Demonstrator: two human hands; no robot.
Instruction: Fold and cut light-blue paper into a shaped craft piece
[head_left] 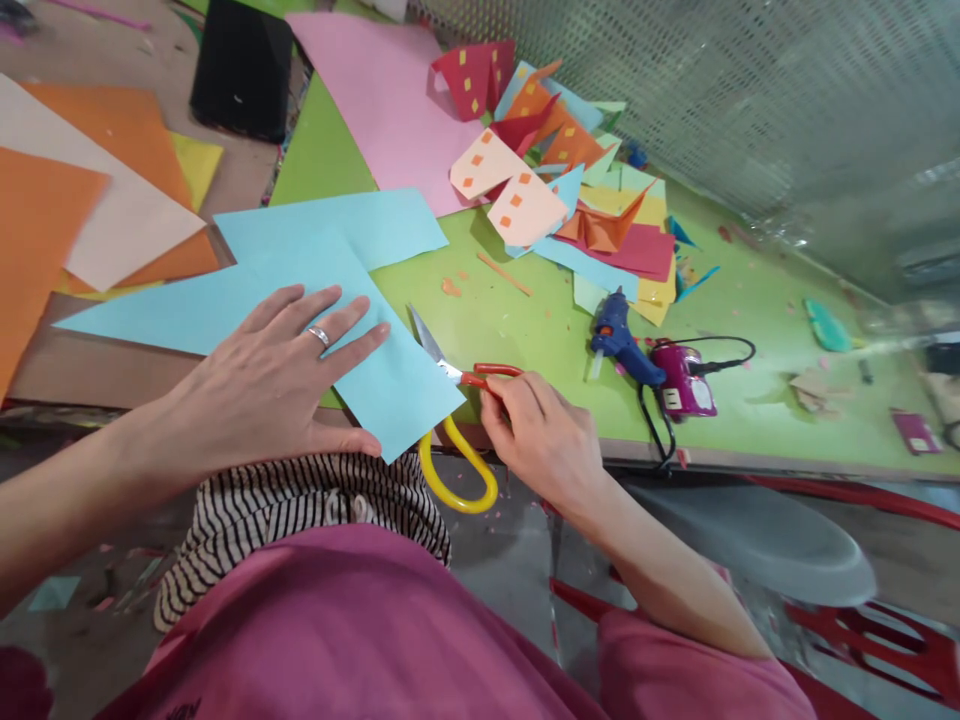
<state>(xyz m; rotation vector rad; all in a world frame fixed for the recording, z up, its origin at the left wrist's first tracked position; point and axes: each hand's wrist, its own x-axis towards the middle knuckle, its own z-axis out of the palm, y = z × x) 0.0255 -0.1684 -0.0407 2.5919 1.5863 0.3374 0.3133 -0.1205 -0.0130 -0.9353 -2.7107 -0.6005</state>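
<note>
1. Left hand [281, 360]: spread palm-down on the light blue paper, thumb near its lower edge; ring on one finger.

2. Right hand [551, 435]: fingers curled about the red handle of the scissors [450, 368], gripping it.

3. Light blue paper [405, 370]: at the near edge of the green tabletop [757, 400], beneath the left hand. Two long arms cross or overlap; whether one folded sheet or two pieces, cannot tell. Scissor blades lie by its right edge; contact cannot be told.

4. Yellow loop handle [459, 506]: just below the paper's lower right corner; whether part of the same scissors, cannot tell.

5. Worked paper, far side: red folded piece [471, 78] with yellow diamonds; peach cut piece [491, 165] with orange diamonds. By judgement, shaping and decoration on these look largely done.

6. Plain stock: large pink sheet [390, 110], beyond the blue paper; orange sheet [45, 230] and pale pink sheet [112, 190], at left. Little or no work shows on them.

7. State of work: the blue paper has straight edges and no diamonds in view; it seems at an early stage, with cutting and decoration apparently left, judged against the pieces opposite.

8. Blue glue gun [619, 335]: beside a magenta box [686, 378], untouched.
</note>
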